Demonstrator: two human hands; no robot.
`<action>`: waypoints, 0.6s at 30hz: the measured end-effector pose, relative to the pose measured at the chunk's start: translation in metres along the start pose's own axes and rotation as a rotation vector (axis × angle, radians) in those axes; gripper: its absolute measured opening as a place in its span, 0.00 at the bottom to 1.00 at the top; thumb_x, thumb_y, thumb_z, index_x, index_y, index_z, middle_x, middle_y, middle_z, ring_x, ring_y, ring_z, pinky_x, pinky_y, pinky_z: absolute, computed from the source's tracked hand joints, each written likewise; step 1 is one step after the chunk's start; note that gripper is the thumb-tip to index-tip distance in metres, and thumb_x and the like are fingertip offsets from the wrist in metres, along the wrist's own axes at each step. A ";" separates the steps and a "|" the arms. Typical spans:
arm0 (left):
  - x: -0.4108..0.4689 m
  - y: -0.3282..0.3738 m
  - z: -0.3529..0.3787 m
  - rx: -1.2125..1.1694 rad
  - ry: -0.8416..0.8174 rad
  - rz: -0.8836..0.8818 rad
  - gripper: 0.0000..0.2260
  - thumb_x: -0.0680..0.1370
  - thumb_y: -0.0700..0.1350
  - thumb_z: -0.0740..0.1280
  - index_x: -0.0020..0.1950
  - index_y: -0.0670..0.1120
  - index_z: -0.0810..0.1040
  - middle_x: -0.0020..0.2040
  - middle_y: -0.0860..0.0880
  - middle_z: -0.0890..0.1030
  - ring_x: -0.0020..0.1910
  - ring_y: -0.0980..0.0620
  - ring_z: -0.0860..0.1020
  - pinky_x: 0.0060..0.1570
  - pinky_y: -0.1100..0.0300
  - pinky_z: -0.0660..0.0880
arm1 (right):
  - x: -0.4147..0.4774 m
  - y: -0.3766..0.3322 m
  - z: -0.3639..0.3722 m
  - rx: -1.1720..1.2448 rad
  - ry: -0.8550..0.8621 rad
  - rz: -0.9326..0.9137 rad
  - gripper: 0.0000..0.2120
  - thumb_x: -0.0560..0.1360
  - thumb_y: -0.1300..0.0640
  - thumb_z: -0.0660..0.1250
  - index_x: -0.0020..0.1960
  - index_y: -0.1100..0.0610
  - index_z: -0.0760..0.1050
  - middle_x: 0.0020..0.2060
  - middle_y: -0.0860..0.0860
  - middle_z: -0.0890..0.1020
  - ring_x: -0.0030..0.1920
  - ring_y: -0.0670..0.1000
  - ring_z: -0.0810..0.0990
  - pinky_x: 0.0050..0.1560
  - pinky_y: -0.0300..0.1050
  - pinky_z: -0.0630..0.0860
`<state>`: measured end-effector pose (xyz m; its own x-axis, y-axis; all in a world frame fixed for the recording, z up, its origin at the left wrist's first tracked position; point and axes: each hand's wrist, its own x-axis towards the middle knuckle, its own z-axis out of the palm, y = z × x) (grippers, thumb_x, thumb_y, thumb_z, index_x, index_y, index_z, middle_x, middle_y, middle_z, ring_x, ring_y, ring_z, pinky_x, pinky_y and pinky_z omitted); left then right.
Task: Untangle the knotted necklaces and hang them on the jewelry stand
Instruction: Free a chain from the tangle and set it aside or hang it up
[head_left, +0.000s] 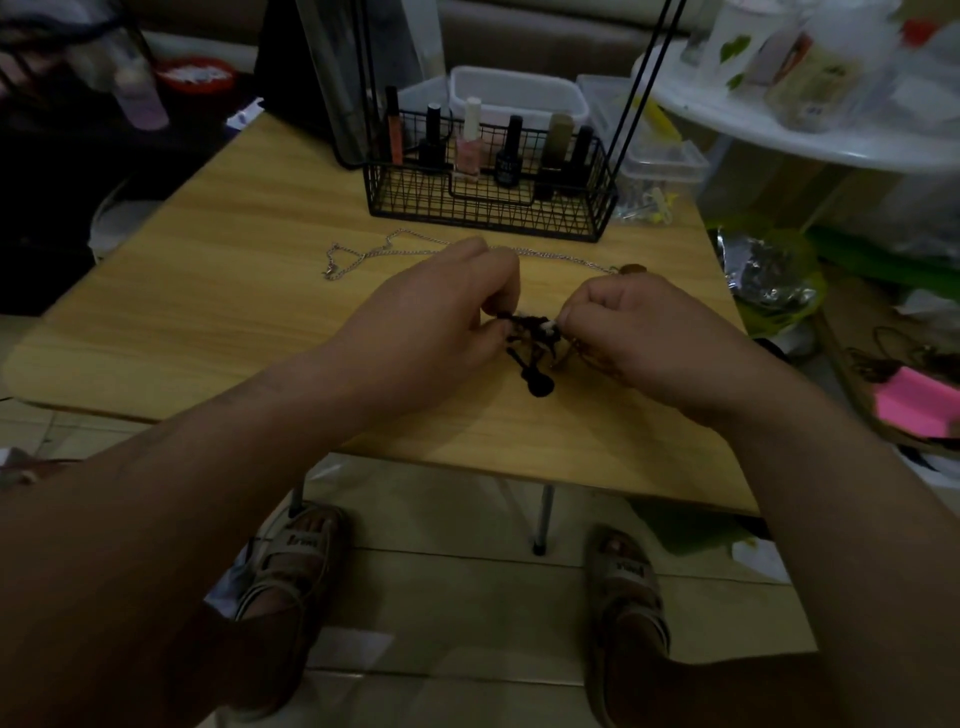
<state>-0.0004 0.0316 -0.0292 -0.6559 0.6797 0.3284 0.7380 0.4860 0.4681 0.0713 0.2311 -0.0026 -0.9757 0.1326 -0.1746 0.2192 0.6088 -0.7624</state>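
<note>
Right now I see the left hand (441, 317) and the right hand (639, 338) both pinching the dark knotted necklace (530, 340) between curled fingertips, low over the wooden table (208, 322) — its black pendant (540, 385) dangles below. Behind them a silver chain (363, 255) lies flat, near the black wire jewelry stand (488, 208) with its nail polish bottles (470, 140).

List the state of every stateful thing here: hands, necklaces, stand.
Left hand: pinching the dark knotted cord necklace tangle.
Right hand: pinching the tangle's other side.
Dark knotted cord necklace tangle: knotted, held between both hands.
Silver chain necklace: lying loose on the light wooden table, not hung.
Black wire jewelry stand with basket base: upright, nail polish bottles standing in it, no necklace on its visible part.
</note>
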 end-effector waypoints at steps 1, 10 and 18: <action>-0.001 0.000 0.000 0.007 -0.021 -0.016 0.08 0.78 0.42 0.72 0.50 0.51 0.74 0.46 0.57 0.74 0.44 0.58 0.74 0.39 0.66 0.70 | 0.000 0.000 0.000 0.030 0.007 0.005 0.09 0.80 0.52 0.68 0.45 0.54 0.83 0.25 0.42 0.75 0.29 0.44 0.70 0.37 0.48 0.67; 0.004 0.005 0.001 -0.272 -0.157 -0.271 0.12 0.79 0.60 0.69 0.51 0.52 0.80 0.45 0.53 0.82 0.43 0.55 0.79 0.40 0.57 0.75 | -0.002 -0.003 0.003 0.051 0.038 -0.055 0.07 0.80 0.52 0.68 0.45 0.52 0.82 0.28 0.42 0.77 0.29 0.40 0.72 0.36 0.45 0.69; 0.007 0.009 -0.001 -0.372 -0.176 -0.336 0.03 0.78 0.48 0.73 0.50 0.50 0.83 0.45 0.53 0.84 0.43 0.57 0.82 0.37 0.67 0.76 | -0.003 -0.004 0.012 0.093 0.039 -0.144 0.07 0.80 0.56 0.67 0.45 0.54 0.80 0.26 0.42 0.76 0.27 0.40 0.70 0.33 0.41 0.67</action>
<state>0.0014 0.0404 -0.0223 -0.7864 0.6175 -0.0170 0.3652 0.4869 0.7935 0.0730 0.2188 -0.0062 -0.9961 0.0806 -0.0366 0.0750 0.5489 -0.8325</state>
